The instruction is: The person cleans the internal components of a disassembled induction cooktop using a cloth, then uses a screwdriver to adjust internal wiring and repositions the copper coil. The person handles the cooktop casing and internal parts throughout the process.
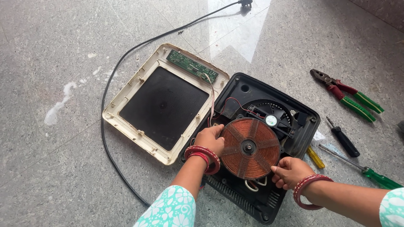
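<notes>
both hands grip the copper coil disc point(250, 148) by its rim: my left hand point(210, 141) pinches the left edge, my right hand point(290, 171) the lower right edge. it sits over the open black base point(269, 90), beside the fan point(269, 117). i judge it light and stiff, but the windings and thin red wires point(229, 103) look fragile, so the rim is the place to hold.

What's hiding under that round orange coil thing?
The copper coil, gripped at both edges by the left hand and right hand, sits over the black base. A fan and white wires peek out beside it. Whatever lies directly underneath is covered.
</notes>
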